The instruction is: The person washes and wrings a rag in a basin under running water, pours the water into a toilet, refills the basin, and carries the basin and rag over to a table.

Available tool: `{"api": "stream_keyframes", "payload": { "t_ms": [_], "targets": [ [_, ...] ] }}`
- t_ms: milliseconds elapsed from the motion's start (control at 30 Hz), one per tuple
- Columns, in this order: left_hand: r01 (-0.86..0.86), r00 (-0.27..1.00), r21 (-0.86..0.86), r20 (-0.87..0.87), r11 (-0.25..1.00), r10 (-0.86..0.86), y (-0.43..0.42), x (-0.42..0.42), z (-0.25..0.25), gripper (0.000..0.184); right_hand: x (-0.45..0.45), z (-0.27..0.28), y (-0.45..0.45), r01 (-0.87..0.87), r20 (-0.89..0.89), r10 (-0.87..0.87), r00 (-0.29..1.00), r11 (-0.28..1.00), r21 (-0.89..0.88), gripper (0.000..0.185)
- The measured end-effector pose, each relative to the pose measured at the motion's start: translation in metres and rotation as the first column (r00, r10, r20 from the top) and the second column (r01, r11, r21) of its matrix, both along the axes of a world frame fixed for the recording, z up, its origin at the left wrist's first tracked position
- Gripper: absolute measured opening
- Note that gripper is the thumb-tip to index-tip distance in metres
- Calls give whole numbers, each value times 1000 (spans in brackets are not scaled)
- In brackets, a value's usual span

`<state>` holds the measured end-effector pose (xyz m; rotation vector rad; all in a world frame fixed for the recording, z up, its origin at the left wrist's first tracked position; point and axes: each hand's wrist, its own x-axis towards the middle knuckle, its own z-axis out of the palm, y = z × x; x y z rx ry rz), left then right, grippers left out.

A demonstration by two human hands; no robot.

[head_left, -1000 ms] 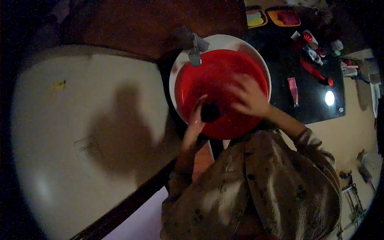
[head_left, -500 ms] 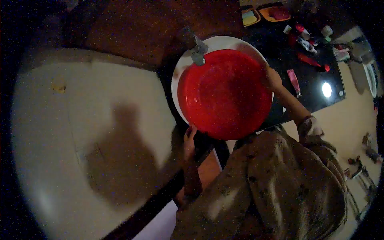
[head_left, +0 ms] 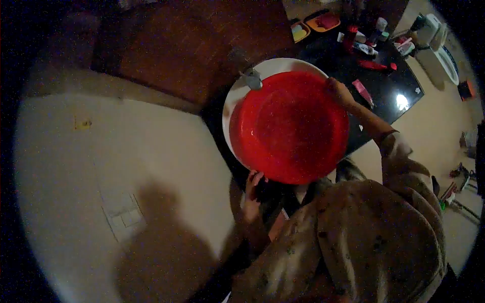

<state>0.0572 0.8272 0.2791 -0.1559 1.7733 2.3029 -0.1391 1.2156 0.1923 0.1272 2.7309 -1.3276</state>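
Observation:
A round red plastic basin [head_left: 293,126] is held over a white washbasin [head_left: 233,108], whose rim shows along the far and left sides. The metal tap [head_left: 251,79] reaches over the red basin's far-left edge. My right hand [head_left: 341,94] grips the basin's right rim, with its fingers partly hidden behind it. At the near-left rim my left hand [head_left: 255,183] has its fingers curled on the edge; its lower part lies in shadow. Inside the red basin the surface is dim, and I cannot tell whether it holds water.
On the black counter [head_left: 323,55] lie a pink tube [head_left: 362,93], a red item [head_left: 374,65] and several bottles. Orange-rimmed dishes [head_left: 323,21] stand at the back. A pale wall [head_left: 166,146] with a switch plate [head_left: 125,218] is close on the left.
The view has turned, so the counter items appear further left and the switch plate shows more plainly. Both hands stay on the red basin, which sits slightly lower and further right in view.

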Motion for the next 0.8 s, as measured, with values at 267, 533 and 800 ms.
{"api": "stream_keyframes", "payload": {
  "t_ms": [267,533,800],
  "targets": [
    [149,989,431,-59,890,-136,2,41,-29,50,41,82,18,11,-27,-8,1000,990,142,21],
    [110,909,-589,-265,801,-320,21,31,23,24,99,88,43,192,-69,-191,979,981,2,29],
    [206,962,-186,220,961,-164,51,30,46,17,244,99,80,441,-117,-501,858,833,-333,29]
  ]
}}
